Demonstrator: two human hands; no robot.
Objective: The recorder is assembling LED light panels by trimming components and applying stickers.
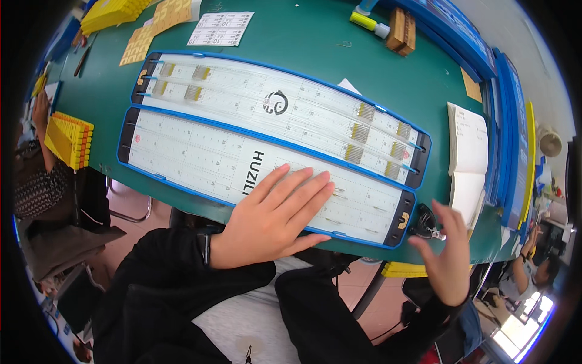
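Note:
A long blue hinged case (182,115) lies open on the table, its two halves lined with white ruled boards. My left hand (270,218) rests flat on the near half, fingers stretched toward the right. Right of its fingertips, several thin hooks (373,208) lie on the board. The far half carries fine lines and several small spring-like holders (367,111). My right hand (447,255) is raised at the table's front edge, right of the case, thumb and fingers apart with nothing held. Close by its fingertips sits a small black object with a metallic part (422,223), its kind unclear.
An open notebook (470,142) lies at the right, beside blue racks (512,133). Toward the back are a wooden block (401,31), a yellow-labelled bottle (367,23) and printed sheets (220,29). Yellow stacked strips (70,141) stand at the left, near another person's arm (42,121).

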